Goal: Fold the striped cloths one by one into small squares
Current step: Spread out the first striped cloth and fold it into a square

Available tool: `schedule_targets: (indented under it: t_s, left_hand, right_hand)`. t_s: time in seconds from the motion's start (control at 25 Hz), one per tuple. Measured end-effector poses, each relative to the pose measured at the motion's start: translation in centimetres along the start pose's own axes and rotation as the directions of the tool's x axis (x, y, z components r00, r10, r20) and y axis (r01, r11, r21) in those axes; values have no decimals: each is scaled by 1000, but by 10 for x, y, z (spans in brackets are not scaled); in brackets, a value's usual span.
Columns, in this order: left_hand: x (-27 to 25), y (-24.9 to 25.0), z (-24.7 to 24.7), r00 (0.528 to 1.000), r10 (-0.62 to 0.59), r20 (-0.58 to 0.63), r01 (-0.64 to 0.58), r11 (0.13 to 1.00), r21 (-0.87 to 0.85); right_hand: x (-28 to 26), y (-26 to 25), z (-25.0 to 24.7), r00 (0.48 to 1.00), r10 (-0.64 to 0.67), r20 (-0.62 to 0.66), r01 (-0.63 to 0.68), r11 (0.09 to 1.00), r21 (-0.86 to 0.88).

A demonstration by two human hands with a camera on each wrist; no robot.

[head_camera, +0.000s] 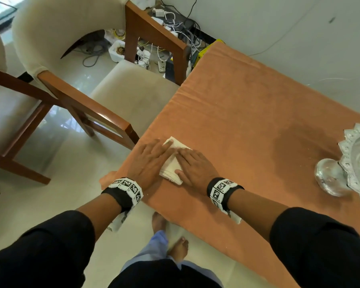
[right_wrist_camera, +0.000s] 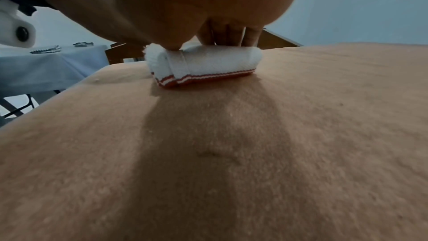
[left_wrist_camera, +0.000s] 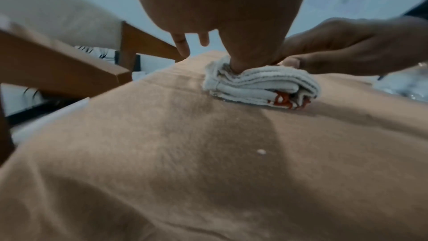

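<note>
Terry-soft, light cloth (head_camera: pixel 173 163) near surface (head_camera: pixel 258 113) corner; left hand (head_camera: pixel 148 161), right hand (head_camera: pixel 195 169) pressing flat, fingers straight. Springy stack; best pinched at folded edge.

Counter (head_camera: pixel 247 113) is covered edge to edge in an orange velvety cloth, with a few faint creases and pale specks. One folded cloth (head_camera: pixel 173 163) sits directly on it, close to the near-left corner: white, several layers thick, a red-and-white stripe showing along its bottom edge in the right wrist view. Left hand (head_camera: pixel 149 163) and right hand (head_camera: pixel 195 167) both lie flat on top of the folded cloth, pressing it into the counter. Well to the right of the folded cloth, at the counter's right edge, stands a silver pedestal dish (head_camera: pixel 349 169), partly cut off by the frame.
</note>
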State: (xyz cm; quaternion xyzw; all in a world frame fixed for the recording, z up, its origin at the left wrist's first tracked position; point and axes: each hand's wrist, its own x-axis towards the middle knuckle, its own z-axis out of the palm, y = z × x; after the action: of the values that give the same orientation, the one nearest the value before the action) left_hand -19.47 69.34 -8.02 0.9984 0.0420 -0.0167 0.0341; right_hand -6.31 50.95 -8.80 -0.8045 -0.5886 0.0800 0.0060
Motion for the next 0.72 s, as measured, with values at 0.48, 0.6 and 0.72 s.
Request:
schedule_targets:
  t_s: [0.48, 0.6, 0.72]
  left_hand:
    - [17, -26, 16, 970, 67, 235, -71, 997, 9]
    - [20, -29, 18, 957, 66, 283, -69, 998, 1]
    - [22, -27, 16, 946, 65, 317, -63, 998, -16]
  right_hand:
    - [-5, 18, 12, 950, 181, 255, -199, 979, 47]
    - [-2, 16, 9, 940, 198, 277, -216, 976, 38]
    - [1, 12, -2, 925, 234, 300, -254, 967, 30]
